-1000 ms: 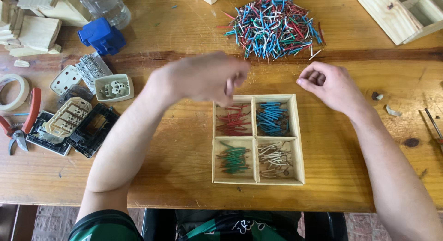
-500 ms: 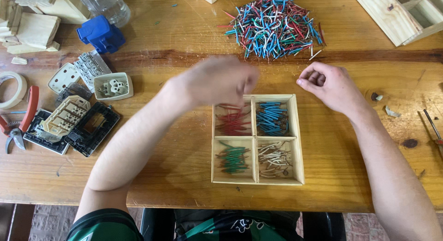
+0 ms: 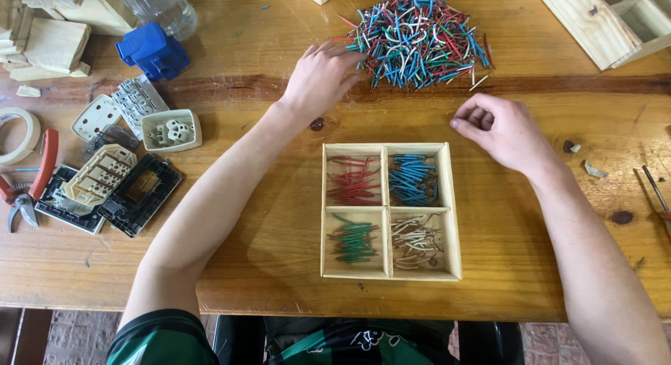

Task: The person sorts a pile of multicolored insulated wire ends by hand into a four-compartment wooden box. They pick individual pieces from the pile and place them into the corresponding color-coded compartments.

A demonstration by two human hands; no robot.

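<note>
Left hand (image 3: 323,75) spread at near edge of mixed wire pile (image 3: 416,37) on tabletop (image 3: 265,218), fingers loose, nothing visibly pinched. Right hand (image 3: 500,131) curled loosely, contents unclear. Probably light, springy, slippery bits; best pinched mid-length. Four-compartment tray (image 3: 453,218) near.

The wire pile (image 3: 416,38) lies behind the divided tray (image 3: 453,211), socket parts (image 3: 119,155) to its left.

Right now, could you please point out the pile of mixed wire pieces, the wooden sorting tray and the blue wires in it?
pile of mixed wire pieces (image 3: 419,37): head view, pile's middle.
wooden sorting tray (image 3: 453,211): head view, right rim.
blue wires (image 3: 412,178): head view, middle of the bundle.
</note>
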